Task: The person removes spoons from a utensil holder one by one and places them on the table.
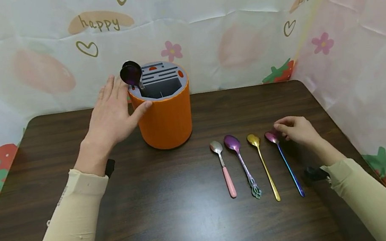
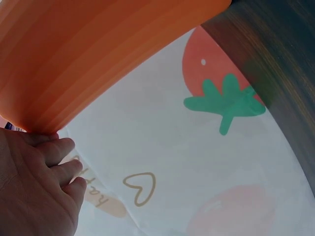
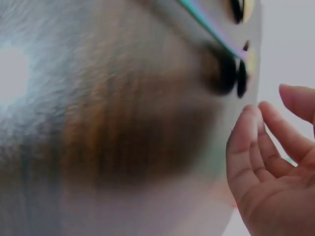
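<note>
Left hand (image 1: 110,113): fingers straight and together, palm and thumb pressed flat against the side of the orange utensil holder (image 1: 166,116). A dark purple spoon (image 1: 132,75) stands in the holder's grey slotted top.

Right hand (image 1: 297,130): fingers curled, tips pinching the bowl of the rainbow spoon (image 1: 284,160) lying on the dark wooden desk (image 1: 158,230).

Beside it, in a row leftwards: gold spoon (image 1: 264,166), purple ornate spoon (image 1: 242,163), pink-handled spoon (image 1: 223,167).
</note>
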`<move>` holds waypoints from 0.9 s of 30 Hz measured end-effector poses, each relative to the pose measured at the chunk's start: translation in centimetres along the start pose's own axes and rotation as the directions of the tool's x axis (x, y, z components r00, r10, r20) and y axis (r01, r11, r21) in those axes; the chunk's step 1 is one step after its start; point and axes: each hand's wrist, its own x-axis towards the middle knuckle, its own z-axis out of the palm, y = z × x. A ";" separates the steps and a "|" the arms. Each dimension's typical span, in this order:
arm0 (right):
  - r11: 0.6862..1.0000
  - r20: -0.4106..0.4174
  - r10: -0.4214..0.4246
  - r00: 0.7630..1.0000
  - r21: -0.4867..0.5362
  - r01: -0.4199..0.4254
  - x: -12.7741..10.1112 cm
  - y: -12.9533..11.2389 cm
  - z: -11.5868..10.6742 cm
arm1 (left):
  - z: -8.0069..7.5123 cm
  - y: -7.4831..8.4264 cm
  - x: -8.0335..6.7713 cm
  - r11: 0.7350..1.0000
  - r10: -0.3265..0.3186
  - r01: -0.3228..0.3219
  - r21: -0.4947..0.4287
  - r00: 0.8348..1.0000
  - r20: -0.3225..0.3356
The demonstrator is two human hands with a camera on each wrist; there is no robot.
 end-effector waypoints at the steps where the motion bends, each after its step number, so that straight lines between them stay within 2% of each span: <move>1: 1.000 -0.018 -0.016 1.000 -0.014 0.015 0.0 -0.2 -0.1 | 0.0 0.0 0.0 1.000 -0.003 0.003 0.002 1.000 0.004; 4: 0.997 -0.077 -0.070 0.995 -0.032 0.068 -0.1 -1.2 -0.4 | 0.0 0.0 0.0 1.000 -0.010 0.010 0.001 1.000 0.013; 10: 0.982 -0.181 -0.181 0.967 0.022 0.188 0.0 -4.5 -0.6 | -0.1 0.1 0.0 1.000 -0.013 0.013 -0.002 1.000 0.020; 16: 0.941 -0.205 -0.296 0.933 0.108 0.322 0.5 -9.1 -0.5 | -0.1 -0.1 0.1 1.000 -0.020 0.020 0.000 0.999 0.026; 21: 0.888 -0.205 -0.388 0.899 0.178 0.424 1.0 -12.9 0.3 | 0.0 -0.1 0.2 1.000 -0.011 0.011 0.006 1.000 0.025; 25: 0.822 -0.216 -0.493 0.842 0.202 0.533 1.5 -16.0 1.1 | 0.0 -0.2 0.2 1.000 -0.007 0.007 0.010 1.000 0.021; 27: 0.779 -0.224 -0.547 0.806 0.217 0.589 1.8 -17.7 1.7 | 0.0 -0.2 0.1 1.000 -0.009 0.008 0.010 1.000 0.020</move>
